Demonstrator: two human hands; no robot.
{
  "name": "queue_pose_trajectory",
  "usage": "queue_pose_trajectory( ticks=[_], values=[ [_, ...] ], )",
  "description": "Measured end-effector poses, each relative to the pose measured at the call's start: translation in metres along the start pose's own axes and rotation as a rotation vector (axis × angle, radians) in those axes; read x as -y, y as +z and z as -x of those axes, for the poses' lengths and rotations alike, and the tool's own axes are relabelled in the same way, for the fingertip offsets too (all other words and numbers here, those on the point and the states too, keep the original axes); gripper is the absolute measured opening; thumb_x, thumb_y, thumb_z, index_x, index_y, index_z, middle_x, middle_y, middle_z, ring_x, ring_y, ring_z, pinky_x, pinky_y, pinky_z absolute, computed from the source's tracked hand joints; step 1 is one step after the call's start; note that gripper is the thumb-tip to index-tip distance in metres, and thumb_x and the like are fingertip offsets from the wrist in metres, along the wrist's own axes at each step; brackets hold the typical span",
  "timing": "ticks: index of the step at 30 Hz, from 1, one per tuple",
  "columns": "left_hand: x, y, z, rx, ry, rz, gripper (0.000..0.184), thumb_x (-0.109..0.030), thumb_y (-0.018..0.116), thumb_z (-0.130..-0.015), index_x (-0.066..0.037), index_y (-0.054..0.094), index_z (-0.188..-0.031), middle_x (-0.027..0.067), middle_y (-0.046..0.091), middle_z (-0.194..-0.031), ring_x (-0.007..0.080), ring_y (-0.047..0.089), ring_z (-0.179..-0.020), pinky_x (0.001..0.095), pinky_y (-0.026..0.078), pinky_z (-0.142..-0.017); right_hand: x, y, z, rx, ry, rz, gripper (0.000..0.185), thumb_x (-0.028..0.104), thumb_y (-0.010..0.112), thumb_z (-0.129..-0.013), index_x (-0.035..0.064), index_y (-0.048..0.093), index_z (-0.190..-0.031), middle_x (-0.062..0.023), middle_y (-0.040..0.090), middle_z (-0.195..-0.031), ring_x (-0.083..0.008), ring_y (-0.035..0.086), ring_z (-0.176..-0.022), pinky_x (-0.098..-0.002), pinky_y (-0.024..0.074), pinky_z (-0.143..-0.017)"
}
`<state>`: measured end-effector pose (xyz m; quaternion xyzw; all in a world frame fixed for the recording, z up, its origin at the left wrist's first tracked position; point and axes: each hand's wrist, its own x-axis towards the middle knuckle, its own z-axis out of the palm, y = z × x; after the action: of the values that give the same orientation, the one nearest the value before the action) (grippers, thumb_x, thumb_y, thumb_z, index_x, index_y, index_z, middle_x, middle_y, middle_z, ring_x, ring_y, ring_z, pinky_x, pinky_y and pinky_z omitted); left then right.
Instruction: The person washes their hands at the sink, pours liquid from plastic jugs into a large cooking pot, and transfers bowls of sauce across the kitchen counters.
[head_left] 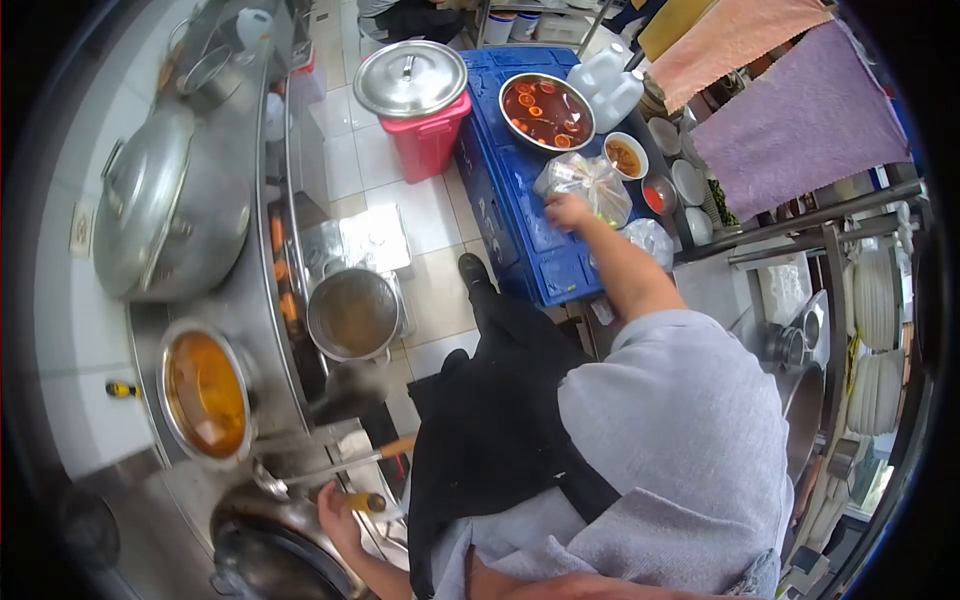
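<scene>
My right hand [568,212] reaches far forward over a blue lidded bin [555,270]. Its fingers are closed at the near edge of a clear plastic bag [590,185], whose contents I cannot make out. At the lower left, my left hand [340,518] curls around a yellowish handle [360,502] with a dark end; what the handle belongs to is unclear. Just beyond that hand lies a ladle [330,468] with a wooden grip. A dark wok [290,560] sits beside the left hand on the stove.
Sliced fruit floats in a steel bowl of dark red liquid [545,115]. Two white jugs [610,85] stand beside it. A pot [353,315], a basin of orange liquid [207,390] and a large lidded pot [170,215] line the left. A red bucket [425,140] carries a metal lid.
</scene>
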<state>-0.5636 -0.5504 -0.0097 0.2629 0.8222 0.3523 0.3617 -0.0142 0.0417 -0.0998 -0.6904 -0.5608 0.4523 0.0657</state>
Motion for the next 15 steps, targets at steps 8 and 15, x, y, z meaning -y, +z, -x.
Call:
queue_pose_trajectory(
  ticks=[8,15],
  values=[
    [-0.226,0.111,-0.181,0.144,0.11,-0.088,0.061,0.013,0.034,-0.068,0.002,0.051,-0.126,0.0142,0.056,-0.125,0.0254,0.056,-0.114,0.0352,0.042,-0.102,-0.032,-0.244,-0.182,-0.716,0.123,-0.806,0.05,0.014,0.064,-0.087,-0.0026,0.05,-0.131,-0.012,0.066,-0.098,-0.0165,0.063,-0.072,-0.0301,0.0518,-0.054],
    [-0.318,0.211,-0.285,0.434,-0.177,-0.393,0.055,0.007,0.042,-0.07,-0.001,0.055,-0.123,0.0113,0.06,-0.119,0.0248,0.057,-0.106,0.0334,0.046,-0.094,-0.084,-0.314,-0.351,-0.906,0.324,-0.365,0.078,0.032,0.077,-0.079,-0.0064,0.044,-0.137,-0.0197,0.06,-0.116,-0.0264,0.064,-0.09,-0.0393,0.0542,-0.065]
  ],
)
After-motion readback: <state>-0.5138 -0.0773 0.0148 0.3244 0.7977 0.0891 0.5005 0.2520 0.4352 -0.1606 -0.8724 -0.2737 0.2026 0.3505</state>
